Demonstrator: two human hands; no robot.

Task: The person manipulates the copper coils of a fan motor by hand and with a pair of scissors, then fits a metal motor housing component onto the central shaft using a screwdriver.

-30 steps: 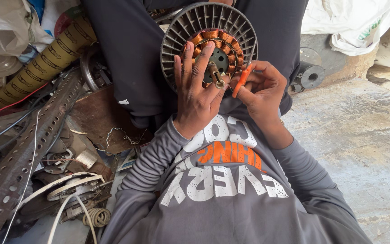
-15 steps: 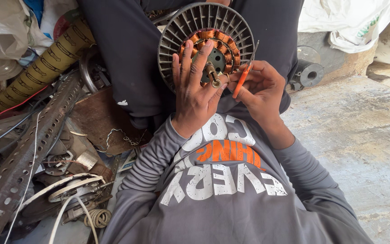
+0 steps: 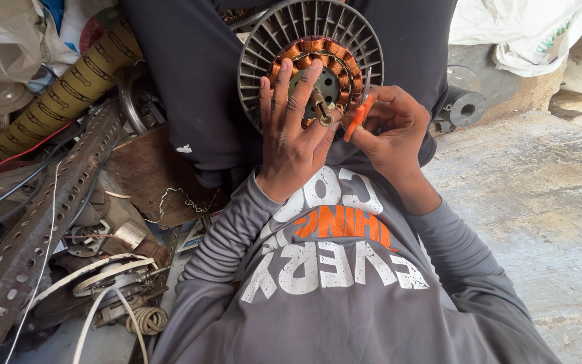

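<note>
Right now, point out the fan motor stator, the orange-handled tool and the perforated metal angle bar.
fan motor stator (image 3: 284, 30), head view, finned grey rim.
orange-handled tool (image 3: 354, 123), head view, orange handle.
perforated metal angle bar (image 3: 31, 239), head view, mid-length face.

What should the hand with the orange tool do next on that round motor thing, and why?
Probably ease the orange-handled tool in toward the copper windings. The right hand has its tip at the ring's edge, and the left hand lies spread over the motor, steadying it.

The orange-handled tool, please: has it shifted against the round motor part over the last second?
Yes. The orange-handled tool in the right hand has tilted more upright against the motor part.
</note>
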